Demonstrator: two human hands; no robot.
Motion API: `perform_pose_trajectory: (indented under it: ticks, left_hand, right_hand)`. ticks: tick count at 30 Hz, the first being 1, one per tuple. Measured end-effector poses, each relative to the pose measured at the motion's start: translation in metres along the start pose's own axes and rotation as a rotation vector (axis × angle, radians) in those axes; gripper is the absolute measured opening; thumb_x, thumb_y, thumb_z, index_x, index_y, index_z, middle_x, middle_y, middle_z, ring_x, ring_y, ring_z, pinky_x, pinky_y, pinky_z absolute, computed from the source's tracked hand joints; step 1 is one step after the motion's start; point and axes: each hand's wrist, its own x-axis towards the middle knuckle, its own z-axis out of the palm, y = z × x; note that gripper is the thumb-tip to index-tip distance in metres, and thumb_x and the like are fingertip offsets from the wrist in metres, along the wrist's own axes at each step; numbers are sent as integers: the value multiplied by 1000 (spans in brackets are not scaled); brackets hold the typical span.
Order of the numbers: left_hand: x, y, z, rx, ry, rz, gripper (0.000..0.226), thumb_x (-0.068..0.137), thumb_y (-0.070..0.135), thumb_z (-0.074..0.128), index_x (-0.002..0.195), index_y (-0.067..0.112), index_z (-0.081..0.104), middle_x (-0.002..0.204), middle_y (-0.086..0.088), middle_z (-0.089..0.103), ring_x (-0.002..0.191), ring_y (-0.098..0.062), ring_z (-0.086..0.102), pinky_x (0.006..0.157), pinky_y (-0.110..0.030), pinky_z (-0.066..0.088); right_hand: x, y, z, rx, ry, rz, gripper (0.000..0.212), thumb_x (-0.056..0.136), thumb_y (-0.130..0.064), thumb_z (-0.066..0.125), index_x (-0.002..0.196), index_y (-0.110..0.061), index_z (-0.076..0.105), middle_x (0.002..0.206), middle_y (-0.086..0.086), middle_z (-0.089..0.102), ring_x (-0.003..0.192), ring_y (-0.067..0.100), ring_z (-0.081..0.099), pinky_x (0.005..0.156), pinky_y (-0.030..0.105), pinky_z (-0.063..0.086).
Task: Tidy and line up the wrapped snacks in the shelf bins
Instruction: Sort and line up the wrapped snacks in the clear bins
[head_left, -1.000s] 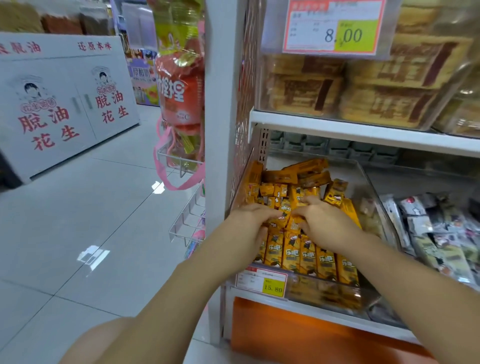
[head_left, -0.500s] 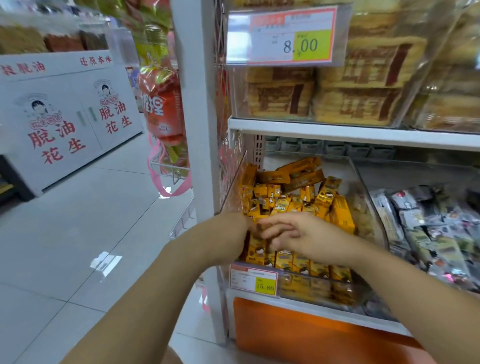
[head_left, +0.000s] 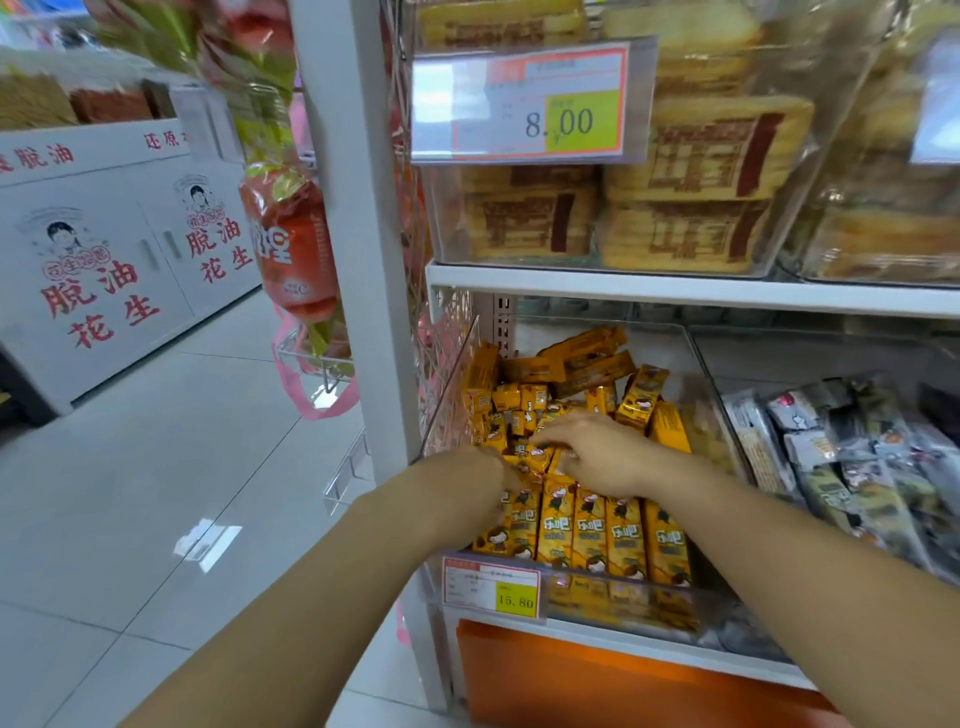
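A shop aisle of pale floor tiles (head_left: 156, 493) runs beside the white shelf. The left grip (head_left: 467, 486) reaches into the clear bin (head_left: 696, 364); its fingertips are hidden, so I cannot tell what it holds. Just right of it, the right grip (head_left: 597, 452) lies flat, fingers straight, on loose yellow snacks (head_left: 524, 400). Below both grips the front row (head_left: 589, 530) stands aligned. A careless sweep could topple it or push packets over the bin's low front.

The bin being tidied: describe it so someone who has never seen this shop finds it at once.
Start at the white upright post at the shelf unit's left end and drop to the lower shelf. The clear bin right beside the post is the one, with a 15.80 price tag on its front. It alone holds yellow-orange packets; its right-hand neighbour holds grey-black ones.
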Motion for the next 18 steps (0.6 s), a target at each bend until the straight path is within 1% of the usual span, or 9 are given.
perform_pose_trajectory:
  ticks: [2, 4, 6, 8, 10, 12, 13, 15, 18]
  left_hand:
    - [-1, 0, -1, 2, -7, 15, 44, 99, 21, 48, 142, 25, 42, 150, -3, 35, 134, -21, 37, 109, -33, 33]
    - [-3, 0, 0, -12, -4, 20, 43, 100, 20, 47, 142, 26, 43, 151, -3, 33, 135, -20, 36, 109, -31, 31]
    - [-4, 1, 0, -41, -4, 12, 44, 99, 18, 47, 142, 26, 43, 152, -2, 31, 136, -20, 34, 108, -30, 29]
    - [-4, 1, 0, -75, -6, 1, 44, 98, 17, 50, 141, 27, 45, 152, -2, 32, 136, -20, 35, 108, -30, 30]
    - [-4, 1, 0, -98, -12, -12, 45, 97, 16, 52, 140, 26, 46, 150, -3, 34, 135, -21, 37, 109, -32, 32]
    - [-3, 0, 0, -103, -20, -18, 45, 96, 16, 54, 140, 26, 46, 149, -4, 36, 134, -22, 38, 109, -33, 33]
    - [-3, 0, 0, -102, -21, -18, 45, 96, 16, 54, 140, 25, 46, 149, -4, 36, 134, -22, 38, 109, -33, 33]
    - [-3, 0, 1, -108, -15, -16, 45, 96, 16, 53, 140, 25, 46, 149, -3, 35, 134, -21, 37, 109, -32, 32]
    - [-3, 0, 2, -111, -3, -17, 45, 96, 16, 53, 140, 25, 46, 150, -2, 33, 135, -20, 36, 109, -31, 32]
  right_hand:
    - [8, -1, 0, -68, -40, 18, 48, 95, -29, 50, 141, -37, 38, 153, 1, 24, 140, 27, 19, 113, 42, 23]
    - [14, -1, 0, -147, -56, 54, 54, 91, -46, 53, 142, -42, 33, 157, 3, 14, 142, 31, 13, 114, 46, 22]
    - [18, 0, 1, -206, -59, 77, 59, 86, -56, 55, 139, -43, 34, 157, 4, 12, 143, 32, 13, 112, 49, 23]
    - [19, -2, 1, -190, -23, 75, 55, 82, -54, 61, 132, -40, 42, 153, 8, 20, 139, 32, 24, 109, 48, 30]
    - [20, -3, 1, -130, 42, 57, 47, 79, -46, 68, 122, -34, 50, 144, 8, 31, 130, 29, 37, 103, 44, 37]
    - [18, -3, 0, -21, 118, 42, 40, 75, -36, 75, 111, -30, 57, 135, 6, 38, 122, 26, 44, 97, 40, 42]
    - [17, -3, 0, 34, 155, 40, 38, 74, -32, 76, 107, -28, 59, 133, 5, 38, 121, 25, 45, 95, 37, 44]
    - [14, -3, -1, 110, 209, 56, 35, 73, -27, 78, 104, -26, 62, 135, 6, 37, 125, 25, 42, 96, 35, 42]
    - [6, -7, -6, 170, 279, 67, 33, 73, -25, 78, 102, -25, 63, 136, 7, 41, 129, 25, 39, 98, 34, 39]
